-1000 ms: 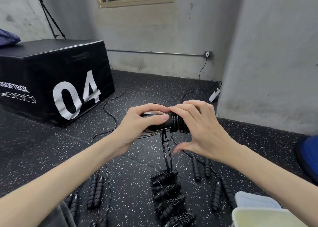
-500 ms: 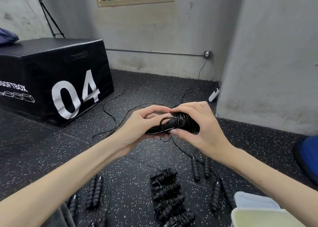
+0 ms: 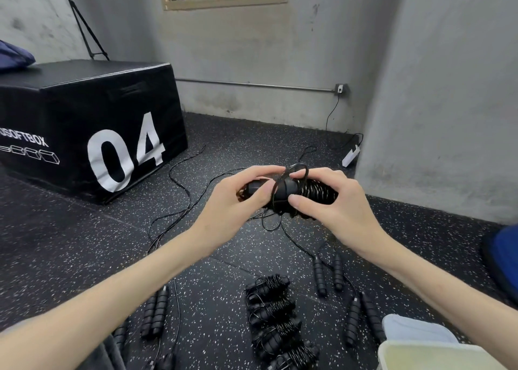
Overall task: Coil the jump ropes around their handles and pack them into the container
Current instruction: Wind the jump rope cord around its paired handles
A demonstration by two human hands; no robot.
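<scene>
I hold a pair of black jump-rope handles (image 3: 288,191) level in front of me, most of the cord coiled round their right half. My left hand (image 3: 238,201) grips the bare left end. My right hand (image 3: 330,201) grips the coiled part and pinches a small loop of cord above the handles. A short tail of cord hangs below. On the floor lie several coiled ropes (image 3: 274,313) in a column and uncoiled handle pairs (image 3: 326,274) (image 3: 155,312). The pale container (image 3: 431,355) sits at the bottom right, beside its lid (image 3: 414,329).
A black foam box marked 04 (image 3: 92,134) stands on the left. Loose cords (image 3: 179,190) trail over the speckled floor. A grey wall corner (image 3: 420,117) rises on the right, with a white power strip (image 3: 350,158) at its foot. A blue object (image 3: 504,257) lies far right.
The long hanging stretch of cord has been wound onto the handles, leaving a short tail. My right hand now pinches a small loop above the handles. Both hands rose slightly.
</scene>
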